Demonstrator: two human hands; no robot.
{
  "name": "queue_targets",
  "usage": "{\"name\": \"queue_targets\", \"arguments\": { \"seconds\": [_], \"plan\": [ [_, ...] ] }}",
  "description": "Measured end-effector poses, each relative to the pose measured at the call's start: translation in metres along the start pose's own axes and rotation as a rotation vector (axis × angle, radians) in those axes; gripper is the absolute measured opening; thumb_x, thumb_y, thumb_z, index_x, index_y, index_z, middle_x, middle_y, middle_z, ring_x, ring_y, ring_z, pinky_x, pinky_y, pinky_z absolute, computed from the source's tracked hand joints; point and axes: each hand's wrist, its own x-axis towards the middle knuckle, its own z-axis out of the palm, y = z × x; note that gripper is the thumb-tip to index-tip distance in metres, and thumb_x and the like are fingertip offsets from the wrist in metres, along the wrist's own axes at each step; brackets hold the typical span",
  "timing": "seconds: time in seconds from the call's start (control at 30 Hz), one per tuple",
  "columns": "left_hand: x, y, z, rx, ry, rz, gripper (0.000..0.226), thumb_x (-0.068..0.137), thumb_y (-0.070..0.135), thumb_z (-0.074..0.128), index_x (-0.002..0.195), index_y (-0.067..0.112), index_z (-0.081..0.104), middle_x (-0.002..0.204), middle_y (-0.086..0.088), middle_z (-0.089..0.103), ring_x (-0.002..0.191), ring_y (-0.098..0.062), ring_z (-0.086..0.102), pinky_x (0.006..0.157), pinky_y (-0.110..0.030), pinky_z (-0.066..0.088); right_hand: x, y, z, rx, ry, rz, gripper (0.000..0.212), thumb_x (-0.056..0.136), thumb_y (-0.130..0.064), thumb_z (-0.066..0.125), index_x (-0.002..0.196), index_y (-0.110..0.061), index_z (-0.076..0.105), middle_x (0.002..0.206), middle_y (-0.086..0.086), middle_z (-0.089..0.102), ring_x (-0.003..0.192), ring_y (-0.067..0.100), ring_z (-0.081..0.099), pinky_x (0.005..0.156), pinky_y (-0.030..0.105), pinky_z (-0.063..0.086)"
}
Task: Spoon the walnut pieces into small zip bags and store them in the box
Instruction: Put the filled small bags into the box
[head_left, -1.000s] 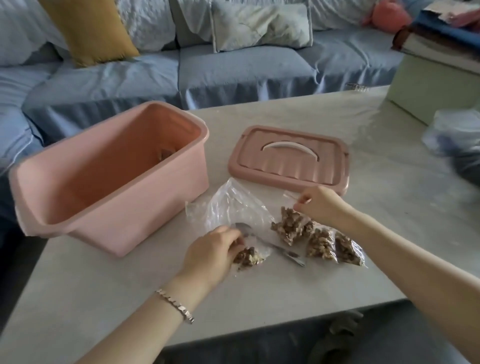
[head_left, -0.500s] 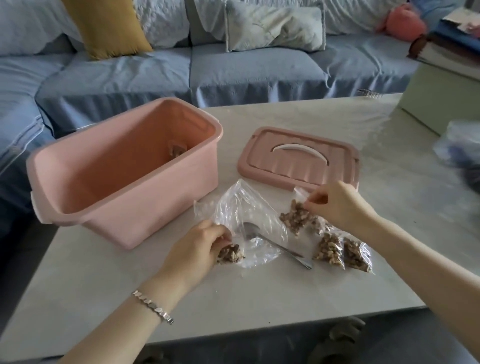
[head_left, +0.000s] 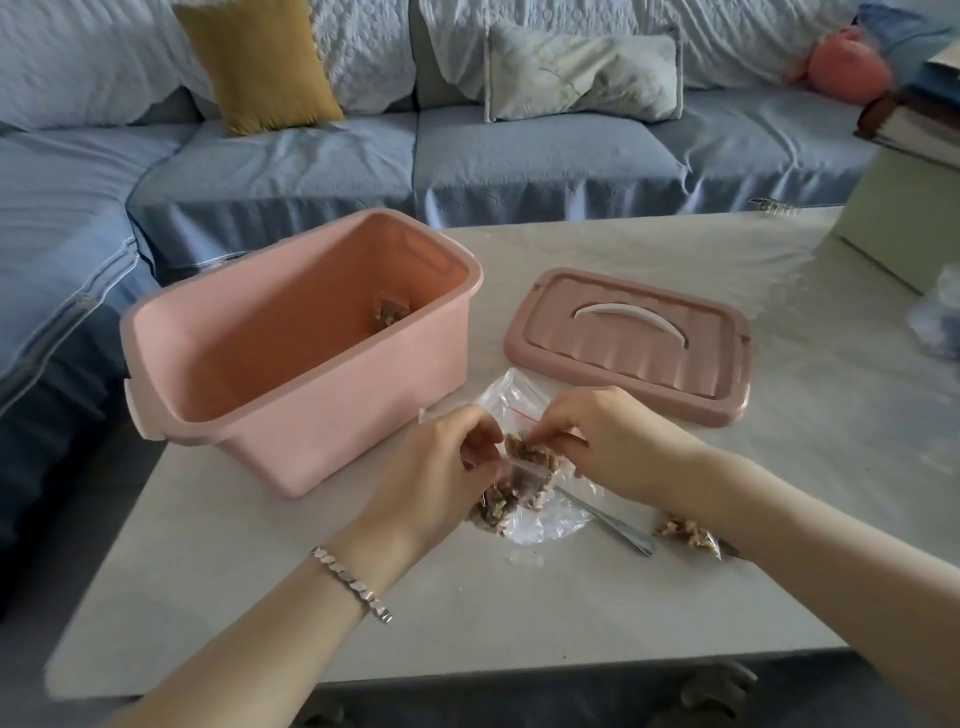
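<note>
Fingers: left hand (head_left: 436, 467) and right hand (head_left: 613, 441) pinch walnut bags (head_left: 514, 493) | spoon (head_left: 608, 519) underneath | box (head_left: 332, 405) left | lid (head_left: 628, 343) behind

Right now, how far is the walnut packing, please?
Done: one filled bag sits inside the pink box. In hand: left hand and right hand pinch a small zip bag of walnuts. Left: this bag and another filled bag on the table must go in; the lid lies off beside the box.

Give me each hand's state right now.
Left hand: pinching the small zip bag of walnuts.
Right hand: pinching the same bag's top edge.
</note>
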Motion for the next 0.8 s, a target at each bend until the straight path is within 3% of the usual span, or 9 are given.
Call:
{"name": "queue_targets", "arguments": {
  "seconds": [0.1,0.17,0.23,0.3,0.4,0.5,0.63,0.73,0.8],
  "plan": [
    [0.004,0.004,0.003,-0.089,0.059,-0.043,0.031,0.072,0.007,0.073,0.07,0.031,0.054,0.065,0.013,0.06,0.061,0.003,0.055,0.06,-0.01,0.043,0.0,-0.011,-0.001,-0.019,-0.041,-0.002,0.022,0.083,-0.032,0.062,0.096,-0.018,0.073,0.094,0.001,0.065,0.087,0.019,0.058,0.081,0.031,0.045],
    [0.007,0.005,0.004,-0.195,0.079,-0.055,0.03,0.069,0.007,0.076,0.068,0.03,0.057,0.064,0.01,0.063,0.062,0.001,0.059,0.063,-0.016,0.047,0.0,-0.011,-0.002,-0.044,-0.043,0.016,0.028,0.078,-0.039,0.067,0.094,-0.017,0.073,0.092,0.002,0.064,0.086,0.019,0.058,0.079,0.034,0.044],
    [0.008,0.007,0.001,-0.282,0.074,-0.044,0.032,0.067,0.005,0.078,0.07,0.031,0.059,0.068,0.007,0.067,0.067,-0.008,0.064,0.066,-0.022,0.051,0.001,-0.009,-0.003,-0.016,0.009,0.024,0.022,0.078,-0.035,0.069,0.091,-0.019,0.073,0.091,0.002,0.065,0.086,0.02,0.059,0.08,0.034,0.045],
    [0.008,0.007,-0.008,-0.296,0.075,-0.026,0.032,0.072,0.002,0.075,0.074,0.029,0.06,0.074,0.007,0.068,0.07,-0.005,0.064,0.067,-0.016,0.049,0.002,-0.009,-0.005,0.009,0.067,0.019,0.012,0.079,-0.025,0.07,0.089,-0.021,0.075,0.088,0.001,0.068,0.085,0.02,0.06,0.081,0.034,0.045],
    [0.01,-0.004,-0.043,-0.073,0.144,0.032,0.019,0.083,0.006,0.064,0.082,0.025,0.06,0.088,0.012,0.062,0.079,0.002,0.059,0.071,-0.005,0.041,0.01,-0.017,-0.016,0.002,0.15,0.018,0.009,0.081,-0.019,0.068,0.087,-0.02,0.075,0.083,-0.004,0.069,0.078,0.011,0.06,0.078,0.025,0.044],
    [0.018,-0.034,-0.093,0.376,0.353,0.106,0.011,0.083,0.012,0.055,0.089,0.013,0.064,0.098,0.003,0.06,0.091,-0.009,0.052,0.082,-0.017,0.037,0.034,-0.031,-0.036,0.025,0.293,0.019,0.005,0.08,-0.019,0.071,0.082,-0.021,0.075,0.068,-0.015,0.061,0.07,-0.002,0.057,0.067,0.009,0.042],
    [0.024,-0.082,-0.144,0.697,0.38,-0.187,0.025,0.081,0.014,0.06,0.106,0.011,0.064,0.116,-0.007,0.059,0.109,-0.029,0.053,0.096,-0.044,0.04,0.088,-0.059,-0.055,0.087,0.408,-0.034,0.006,0.079,-0.017,0.071,0.084,-0.018,0.074,0.078,-0.007,0.066,0.069,0.004,0.055,0.07,0.018,0.039],
    [0.023,-0.102,-0.161,0.727,0.371,-0.364,0.034,0.081,0.019,0.061,0.115,0.012,0.061,0.13,-0.01,0.052,0.12,-0.03,0.048,0.103,-0.047,0.034,0.14,-0.079,-0.058,0.068,0.437,-0.063,0.012,0.081,-0.015,0.067,0.091,-0.013,0.074,0.08,-0.003,0.065,0.07,0.008,0.055,0.069,0.017,0.038],
    [0.023,-0.106,-0.162,0.654,0.347,-0.447,0.039,0.085,0.024,0.057,0.123,0.016,0.054,0.141,-0.007,0.039,0.132,-0.026,0.034,0.109,-0.045,0.026,0.177,-0.087,-0.049,0.049,0.401,-0.049,0.013,0.082,-0.014,0.066,0.091,-0.01,0.074,0.08,0.001,0.067,0.074,0.01,0.056,0.069,0.018,0.039]
  ]
}}
